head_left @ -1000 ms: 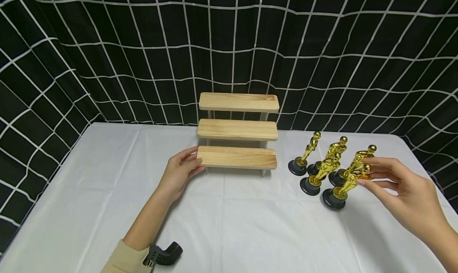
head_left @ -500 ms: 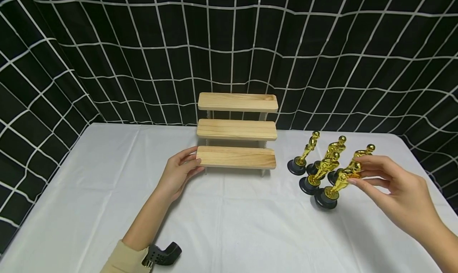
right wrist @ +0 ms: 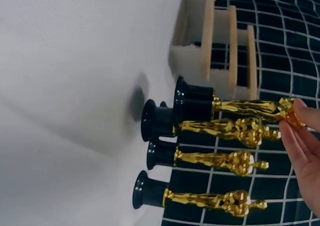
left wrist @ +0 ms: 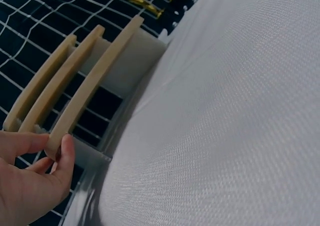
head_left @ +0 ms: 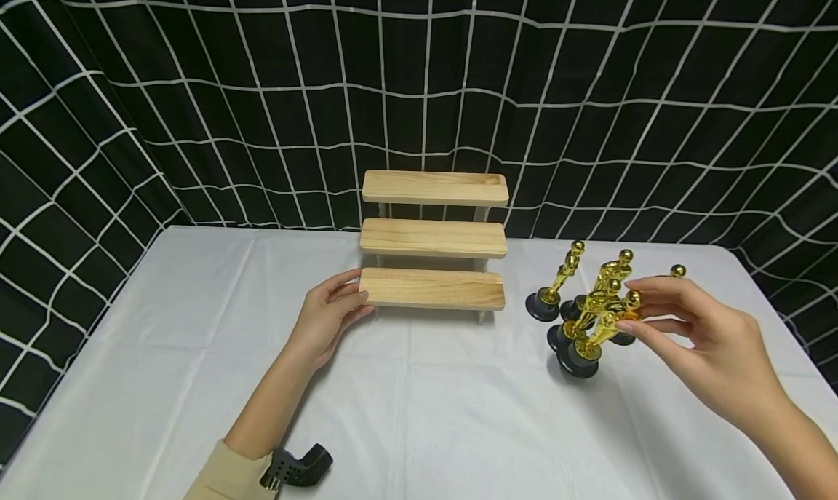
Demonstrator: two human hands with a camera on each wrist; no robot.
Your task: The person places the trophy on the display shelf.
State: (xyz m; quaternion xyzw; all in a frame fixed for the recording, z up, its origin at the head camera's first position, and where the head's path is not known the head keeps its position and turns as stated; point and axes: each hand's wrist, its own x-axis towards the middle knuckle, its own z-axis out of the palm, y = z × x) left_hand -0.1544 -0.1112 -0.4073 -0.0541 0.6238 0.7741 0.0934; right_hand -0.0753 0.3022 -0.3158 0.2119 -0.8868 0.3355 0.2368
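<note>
A three-tier wooden display stand (head_left: 432,289) is at the middle of the table. My left hand (head_left: 330,314) pinches the left end of its lowest board (left wrist: 95,84) between thumb and fingers. To the right, my right hand (head_left: 713,347) grips a gold statuette trophy (right wrist: 240,108) by its upper body. The trophy's round black base (head_left: 579,359) hangs above the cloth, with a shadow (right wrist: 137,102) apart from it in the right wrist view. Several matching trophies stand close by; the held one and my fingers partly cover some of them.
The leftmost trophy (head_left: 561,278) stands near the stand's right side. White cloth (head_left: 419,420) covers the table. A black curtain with a white grid (head_left: 425,70) hangs behind and around it. A black strap device (head_left: 301,465) sits on my left wrist.
My right hand has moved left with the trophy, now in front of another trophy, and its base has come off the table. My left hand stays on the stand.
</note>
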